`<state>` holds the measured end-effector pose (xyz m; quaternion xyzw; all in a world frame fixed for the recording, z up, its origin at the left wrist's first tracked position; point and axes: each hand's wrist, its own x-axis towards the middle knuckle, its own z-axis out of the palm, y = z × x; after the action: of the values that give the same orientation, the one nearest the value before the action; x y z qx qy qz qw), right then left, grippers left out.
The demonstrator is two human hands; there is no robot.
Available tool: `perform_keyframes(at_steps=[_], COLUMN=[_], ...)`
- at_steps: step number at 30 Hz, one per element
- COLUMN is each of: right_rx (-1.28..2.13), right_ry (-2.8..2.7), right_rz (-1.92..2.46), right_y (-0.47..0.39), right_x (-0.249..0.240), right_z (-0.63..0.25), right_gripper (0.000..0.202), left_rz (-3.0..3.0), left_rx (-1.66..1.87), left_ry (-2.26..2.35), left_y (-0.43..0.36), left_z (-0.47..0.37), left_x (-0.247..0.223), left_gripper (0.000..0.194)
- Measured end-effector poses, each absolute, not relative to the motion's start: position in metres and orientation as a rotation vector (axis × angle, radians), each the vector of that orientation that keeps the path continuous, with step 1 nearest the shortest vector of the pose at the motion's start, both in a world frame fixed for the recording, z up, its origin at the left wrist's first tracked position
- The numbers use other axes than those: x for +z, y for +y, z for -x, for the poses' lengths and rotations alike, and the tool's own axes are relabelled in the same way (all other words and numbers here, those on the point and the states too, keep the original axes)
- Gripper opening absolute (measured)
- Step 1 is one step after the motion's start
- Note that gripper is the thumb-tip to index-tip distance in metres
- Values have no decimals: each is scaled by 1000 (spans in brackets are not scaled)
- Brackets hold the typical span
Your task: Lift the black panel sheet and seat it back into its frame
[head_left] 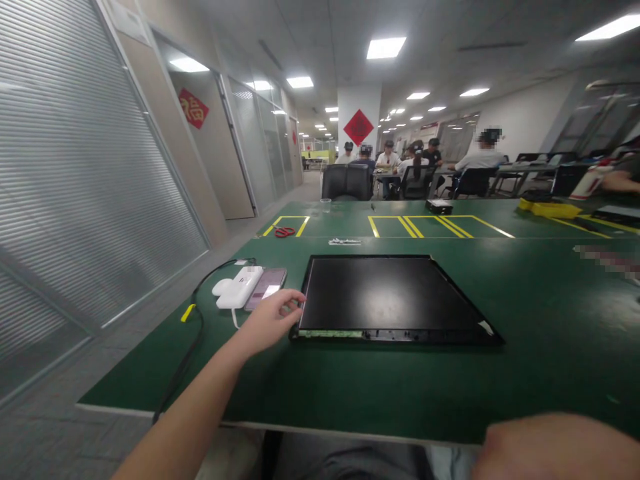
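A black flat display panel [380, 290] in a dark frame lies on the green table [360, 390]. Along its near edge runs a strip with a green circuit board [333, 334], and a small white tab [485, 327] shows at the near right corner. My left hand [277, 319] is at the panel's left edge, fingers bent and somewhat apart, the fingertips seeming to touch the frame. Low at the right, my right hand [560, 447] is blurred near the table's front edge, away from the panel. Its fingers are hidden.
Left of the panel lie a phone [266, 288], a white device [240, 288] and a black cable [197, 333]. Farther back are red scissors [285, 232], a black box [439, 207] and a yellow tray [550, 208]. People sit at tables beyond a black chair [346, 181].
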<state>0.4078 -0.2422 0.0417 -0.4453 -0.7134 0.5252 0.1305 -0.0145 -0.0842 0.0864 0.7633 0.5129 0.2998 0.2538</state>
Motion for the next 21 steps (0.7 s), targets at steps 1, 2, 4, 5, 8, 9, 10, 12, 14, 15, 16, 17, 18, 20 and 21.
perform_keyframes(at_steps=[1, 2, 4, 5, 8, 9, 10, 12, 14, 15, 16, 17, 18, 20, 21], right_rx=[1599, 1603, 1342, 1133, 866, 829, 814, 665, 537, 510, 503, 506, 505, 476, 451], right_ry=[-1972, -1811, -1375, -1151, -818, -798, -839, -990, -1170, -1229, -1268, -1288, -1298, -1313, -1330], right_rz=[1264, 1258, 1288, 1321, 1467, 1579, 1727, 2034, 2112, 2125, 2132, 2146, 2164, 2197, 2206], right_y=[-229, -210, -162, -137, -78, -66, -58, -51, -49, -49, -49, -49, -48, -48, -48], right_x=[64, 84, 111, 115, 90, 75, 58, 30, 12, 8, 6, 6, 6, 8, 9], right_z=[-430, -449, -476, -484, -499, -505, -512, -528, -541, -544, -546, -546, -545, -541, -538], right_gripper=[65, 68, 67, 58, 28, 28, 29, 25, 23, 24, 24, 24, 23, 18, 16], left_rz=[-2060, -2049, -2025, -2023, -2072, -2060, -2055, -2044, -2041, -2041, -2045, -2052, -2061, -2074, -2072], left_rx=[802, 778, 631, 532, 324, 312, 298, 260, 240, 238, 241, 252, 272, 338, 383], left_ry=[1493, 1607, 1794, 1869, 1977, 1990, 1995, 2008, 2019, 2021, 2017, 2006, 1989, 1945, 1923], left_y=[-69, -57, -40, -35, -26, -23, -20, -14, -9, -7, -6, -6, -6, -8, -9], left_z=[9, 4, -4, -7, -13, -14, -15, -17, -17, -17, -16, -15, -13, -9, -6], left_x=[86, 85, 79, 76, 66, 63, 61, 56, 52, 51, 49, 48, 48, 49, 50], left_gripper=[23, 21, 13, 12, 23, 24, 25, 26, 27, 26, 25, 24, 22, 17, 17])
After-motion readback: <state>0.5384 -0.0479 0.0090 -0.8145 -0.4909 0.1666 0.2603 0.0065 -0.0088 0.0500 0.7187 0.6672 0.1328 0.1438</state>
